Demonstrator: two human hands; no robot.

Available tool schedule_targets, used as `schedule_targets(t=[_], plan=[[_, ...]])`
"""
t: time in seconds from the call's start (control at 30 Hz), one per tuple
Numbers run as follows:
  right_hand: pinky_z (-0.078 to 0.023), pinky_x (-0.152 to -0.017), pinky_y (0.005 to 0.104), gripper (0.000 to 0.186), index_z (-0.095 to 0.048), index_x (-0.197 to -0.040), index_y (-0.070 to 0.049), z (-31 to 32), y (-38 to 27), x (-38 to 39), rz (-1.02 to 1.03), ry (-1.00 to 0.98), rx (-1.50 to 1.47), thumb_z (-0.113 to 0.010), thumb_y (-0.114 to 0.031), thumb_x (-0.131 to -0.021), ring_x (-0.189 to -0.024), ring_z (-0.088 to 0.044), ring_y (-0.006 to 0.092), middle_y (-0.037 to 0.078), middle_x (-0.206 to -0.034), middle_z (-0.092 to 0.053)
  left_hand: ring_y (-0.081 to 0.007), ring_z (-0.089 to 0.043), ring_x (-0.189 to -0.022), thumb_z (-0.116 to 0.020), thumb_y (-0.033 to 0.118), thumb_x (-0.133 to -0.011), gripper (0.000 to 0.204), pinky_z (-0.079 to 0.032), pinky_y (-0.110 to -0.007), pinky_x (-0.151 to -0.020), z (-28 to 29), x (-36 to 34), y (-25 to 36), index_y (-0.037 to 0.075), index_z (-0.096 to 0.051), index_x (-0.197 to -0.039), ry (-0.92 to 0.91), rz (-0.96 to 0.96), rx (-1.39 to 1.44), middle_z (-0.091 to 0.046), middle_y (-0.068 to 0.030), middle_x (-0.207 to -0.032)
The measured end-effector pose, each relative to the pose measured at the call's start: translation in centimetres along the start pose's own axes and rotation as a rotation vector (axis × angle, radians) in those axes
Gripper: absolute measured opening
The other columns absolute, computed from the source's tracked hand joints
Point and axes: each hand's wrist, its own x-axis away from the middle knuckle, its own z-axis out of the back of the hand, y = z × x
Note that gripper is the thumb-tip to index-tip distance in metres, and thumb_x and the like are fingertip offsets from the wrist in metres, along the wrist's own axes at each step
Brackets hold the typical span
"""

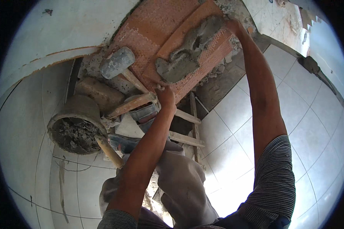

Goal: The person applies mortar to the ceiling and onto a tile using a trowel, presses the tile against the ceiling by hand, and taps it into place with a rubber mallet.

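Note:
A long reddish-brown tile lies slanted in front of me, ridged on its upper face. Wet grey mortar is spread in thick, uneven lumps along its middle. My left hand is closed on the near left corner of the tile, fingers curled at its edge. At the far right end, my right hand grips the tile, its fingers partly hidden beside the mortar. Left of the tile rests a mallet with a grey head and a wooden handle running toward my left hand.
At the left stands a bucket holding grey mortar, with a wooden tool handle sticking out past its rim. Wooden rungs show below the tile. White floor tiles spread to the right; rubble lies along the ledge.

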Motion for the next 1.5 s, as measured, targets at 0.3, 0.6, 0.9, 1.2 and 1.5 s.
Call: schedule_targets(t=[0.3, 0.6, 0.9, 1.2, 1.5], plan=[[-0.045, -0.093, 0.044, 0.032, -0.06, -0.114, -0.012, 16.5, -0.8, 5.8, -0.229, -0.279, -0.048, -0.052, -0.021, -0.085, -0.114, -0.053, 0.0268, 0.009, -0.114, -0.062, -0.0297, -0.03, -0.132, -0.048, 0.009, -0.087, 0.069, -0.024, -0.04, -0.107, -1.2, 0.0, -0.5, 0.0, -0.008, -0.144, 0.008, 0.047, 0.124, -0.024, -0.0195, -0.145], [-0.048, -0.079, 0.0432, 0.028, -0.058, -0.11, -0.001, 19.6, 1.7, 17.1, -0.18, 0.549, -0.1, -0.047, -0.01, -0.085, -0.092, -0.06, 0.038, 0.023, -0.099, -0.062, -0.0284, -0.039, -0.125, -0.045, 0.013, -0.094, 0.056, -0.033, -0.042, -0.106, -1.9, 3.4, 0.5, 0.007, -0.02, -0.143, -0.118, 0.224, 0.461, -0.034, -0.0161, -0.136], [-0.046, -0.077, 0.0424, 0.041, -0.059, -0.106, 0.004, 29.3, 8.4, 32.7, -0.54, 0.547, -0.531, -0.04, -0.031, -0.097, -0.086, -0.059, 0.0393, 0.025, -0.095, -0.062, -0.0251, -0.042, -0.117, -0.049, 0.027, -0.095, 0.055, -0.033, -0.041, -0.106, 0.1, 14.6, 3.7, 0.006, -0.025, -0.141, -0.516, 0.211, 0.346, -0.038, -0.01, -0.134], [-0.041, -0.086, 0.0321, 0.053, -0.056, -0.116, 0.005, 52.3, 1.4, 46.4, -1.05, 0.547, -1.457, -0.04, -0.041, -0.097, -0.094, -0.054, 0.0208, 0.012, -0.106, -0.061, -0.0176, -0.043, -0.117, -0.058, 0.045, -0.088, 0.058, -0.029, -0.035, -0.098, 13.5, 38.7, 15.5, 0.007, -0.043, -0.13, -0.517, -0.136, 0.264, -0.048, -0.0032, -0.127], [-0.03, -0.104, 0.0338, 0.063, -0.042, -0.131, 0.007, 74.5, -4.4, 57.1, -0.775, 0.63, -1.923, -0.047, -0.044, -0.094, -0.123, -0.042, 0.025, 0.016, -0.134, -0.046, -0.0182, -0.043, -0.12, -0.043, 0.04, -0.096, 0.052, -0.034, -0.035, -0.102, 27.1, 64.1, 26.1, 0.007, -0.034, -0.136, -0.558, -0.623, 0.091, -0.043, -0.0053, -0.133]])
